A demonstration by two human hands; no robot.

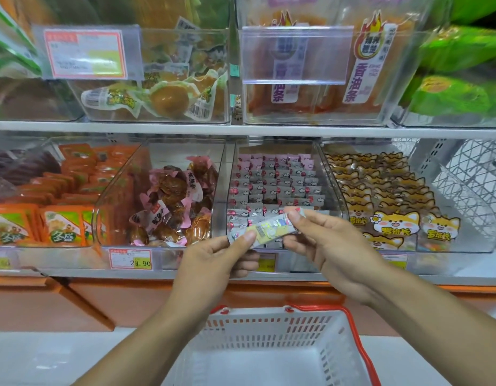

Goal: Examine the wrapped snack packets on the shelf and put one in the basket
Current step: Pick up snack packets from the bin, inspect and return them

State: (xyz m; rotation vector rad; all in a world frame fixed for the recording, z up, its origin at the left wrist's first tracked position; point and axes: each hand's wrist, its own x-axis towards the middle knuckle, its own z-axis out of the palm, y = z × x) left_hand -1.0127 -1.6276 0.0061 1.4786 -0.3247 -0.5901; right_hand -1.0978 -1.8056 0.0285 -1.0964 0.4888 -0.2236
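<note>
A small wrapped snack packet [269,227], silver and pale yellow, is held in the air in front of the lower shelf. My left hand [213,263] pinches its left end between thumb and fingers. My right hand [330,243] pinches its right end. Behind it, a clear bin [335,190] holds several rows of similar small pink and grey packets [277,179]. A white basket [271,332] with red handles sits below my hands, and its visible inside holds nothing.
Clear bins line two shelves: orange packets [63,224] at left, brown pink-wrapped snacks [171,201], cartoon-dog packets [394,215] at right. Upper bins hold egg-like snacks [168,98] and orange strips [361,65]. A wire rack [472,188] stands far right. Price tags front the shelf edge.
</note>
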